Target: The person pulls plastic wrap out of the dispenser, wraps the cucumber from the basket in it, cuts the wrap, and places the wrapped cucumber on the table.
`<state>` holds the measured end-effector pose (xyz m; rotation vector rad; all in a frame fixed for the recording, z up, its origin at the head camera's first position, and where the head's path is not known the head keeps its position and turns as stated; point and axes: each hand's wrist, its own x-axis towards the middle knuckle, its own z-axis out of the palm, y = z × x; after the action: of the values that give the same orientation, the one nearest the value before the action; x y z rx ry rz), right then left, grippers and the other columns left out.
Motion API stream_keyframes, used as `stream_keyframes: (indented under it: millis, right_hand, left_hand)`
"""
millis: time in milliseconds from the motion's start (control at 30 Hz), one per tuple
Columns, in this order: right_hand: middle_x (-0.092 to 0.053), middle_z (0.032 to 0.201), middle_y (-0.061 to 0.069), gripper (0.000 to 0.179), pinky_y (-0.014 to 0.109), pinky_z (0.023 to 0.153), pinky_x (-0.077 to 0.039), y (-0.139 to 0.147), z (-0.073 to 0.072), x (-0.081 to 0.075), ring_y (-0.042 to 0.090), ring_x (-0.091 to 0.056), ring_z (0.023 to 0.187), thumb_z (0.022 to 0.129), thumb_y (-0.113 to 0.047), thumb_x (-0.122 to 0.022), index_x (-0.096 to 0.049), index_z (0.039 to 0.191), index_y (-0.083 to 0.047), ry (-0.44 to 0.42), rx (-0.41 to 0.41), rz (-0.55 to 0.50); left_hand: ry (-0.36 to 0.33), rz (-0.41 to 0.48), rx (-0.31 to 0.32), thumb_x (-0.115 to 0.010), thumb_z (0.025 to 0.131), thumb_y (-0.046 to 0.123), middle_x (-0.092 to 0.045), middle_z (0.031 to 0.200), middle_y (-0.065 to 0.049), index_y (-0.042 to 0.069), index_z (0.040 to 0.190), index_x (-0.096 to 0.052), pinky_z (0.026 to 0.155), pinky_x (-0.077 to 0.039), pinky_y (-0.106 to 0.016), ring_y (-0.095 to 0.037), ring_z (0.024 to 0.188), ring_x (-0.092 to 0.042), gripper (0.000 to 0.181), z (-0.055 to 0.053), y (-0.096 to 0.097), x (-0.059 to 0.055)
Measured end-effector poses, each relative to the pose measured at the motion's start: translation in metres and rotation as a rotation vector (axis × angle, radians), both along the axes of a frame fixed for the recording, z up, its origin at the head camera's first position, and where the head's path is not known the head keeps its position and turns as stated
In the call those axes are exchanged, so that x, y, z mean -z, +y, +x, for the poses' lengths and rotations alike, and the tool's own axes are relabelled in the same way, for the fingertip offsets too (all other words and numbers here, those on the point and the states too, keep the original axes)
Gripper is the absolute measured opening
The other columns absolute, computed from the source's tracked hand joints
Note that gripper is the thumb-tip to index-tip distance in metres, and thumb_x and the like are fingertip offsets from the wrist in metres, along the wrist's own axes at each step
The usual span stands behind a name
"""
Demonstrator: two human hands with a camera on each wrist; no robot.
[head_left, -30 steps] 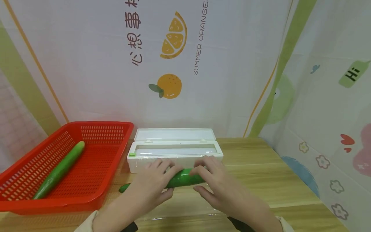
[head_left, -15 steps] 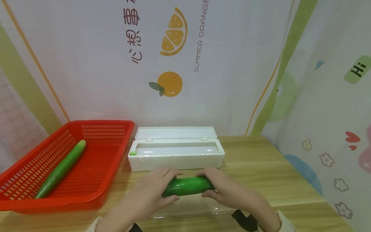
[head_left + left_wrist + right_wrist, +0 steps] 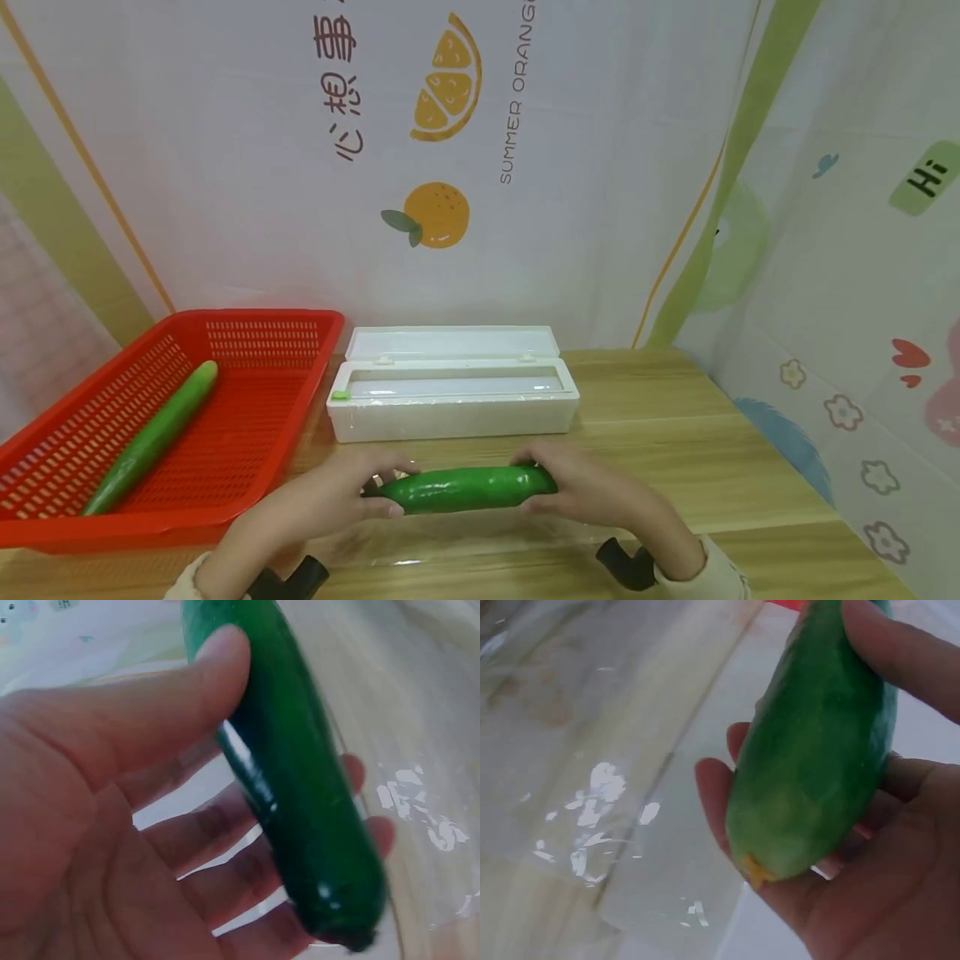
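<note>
A glossy green cucumber (image 3: 465, 490) lies crosswise between my two hands, over clear cling film (image 3: 450, 550) on the table. My left hand (image 3: 341, 496) grips its left end. In the left wrist view the thumb presses one side of the cucumber (image 3: 300, 780), fingers curl behind, and the dark stem end shows. The other end is in my right hand (image 3: 562, 485). The right wrist view shows the cucumber (image 3: 810, 765) held between thumb and curled fingers, its paler tip with a dried yellow blossom bit facing the camera. Shiny film (image 3: 592, 817) also appears there.
Behind the hands stands a white cling film dispenser (image 3: 457, 421) with its lid (image 3: 453, 342) raised and a roll inside. On the left, a red plastic basket (image 3: 180, 521) holds another cucumber (image 3: 150, 442). A printed curtain (image 3: 600, 208) hangs behind the wooden table (image 3: 637, 400).
Both hands have drawn nearer to me with the cucumber, away from the dispenser. My left hand has slid outward to the left end, so more of the cucumber's middle shows.
</note>
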<state>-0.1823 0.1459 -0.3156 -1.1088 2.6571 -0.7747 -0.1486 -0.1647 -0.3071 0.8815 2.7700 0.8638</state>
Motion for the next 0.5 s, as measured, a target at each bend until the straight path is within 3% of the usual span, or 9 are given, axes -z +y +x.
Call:
stream_keyframes:
  millis: [167, 233, 400, 500]
  right_hand:
    - [-0.057, 0.105, -0.004, 0.044, 0.024, 0.077, -0.045, -0.001, -0.006, 0.009, 0.006, -0.05, 0.09, 0.081, -0.033, -0.07, -0.055, 0.116, -0.011, -0.064, 0.028, 0.015]
    - [-0.057, 0.109, -0.003, 0.043, 0.026, 0.08, -0.045, 0.0, -0.007, 0.011, 0.008, -0.051, 0.094, 0.082, -0.029, -0.069, -0.054, 0.117, -0.01, -0.071, 0.021, 0.017]
    - [-0.056, 0.114, -0.002, 0.042, 0.028, 0.085, -0.045, 0.001, -0.01, 0.017, 0.01, -0.051, 0.101, 0.083, -0.022, -0.069, -0.055, 0.12, -0.009, -0.068, 0.007, 0.031]
    - [-0.056, 0.112, -0.003, 0.041, 0.027, 0.084, -0.045, 0.001, -0.012, 0.02, 0.009, -0.051, 0.099, 0.082, -0.021, -0.07, -0.057, 0.118, -0.009, -0.053, 0.02, 0.047]
  left_hand:
    - [-0.01, -0.01, 0.001, -0.07, 0.08, 0.009, -0.064, 0.101, 0.002, 0.015, 0.118, -0.059, 0.078, -0.05, -0.033, -0.015, 0.09, -0.059, 0.04, -0.003, -0.002, 0.009]
    - [-0.043, 0.003, 0.001, -0.069, 0.08, 0.006, -0.064, 0.103, 0.0, 0.016, 0.119, -0.059, 0.079, -0.05, -0.037, -0.018, 0.092, -0.059, 0.042, -0.004, -0.003, 0.011]
    - [-0.101, 0.026, -0.011, -0.069, 0.079, 0.004, -0.064, 0.099, -0.004, 0.017, 0.119, -0.06, 0.077, -0.051, -0.042, -0.02, 0.09, -0.059, 0.043, -0.004, -0.006, 0.018]
    - [-0.079, 0.003, -0.01, -0.07, 0.078, 0.006, -0.064, 0.095, -0.002, 0.017, 0.118, -0.061, 0.075, -0.051, -0.041, -0.019, 0.087, -0.059, 0.042, -0.005, -0.006, 0.022]
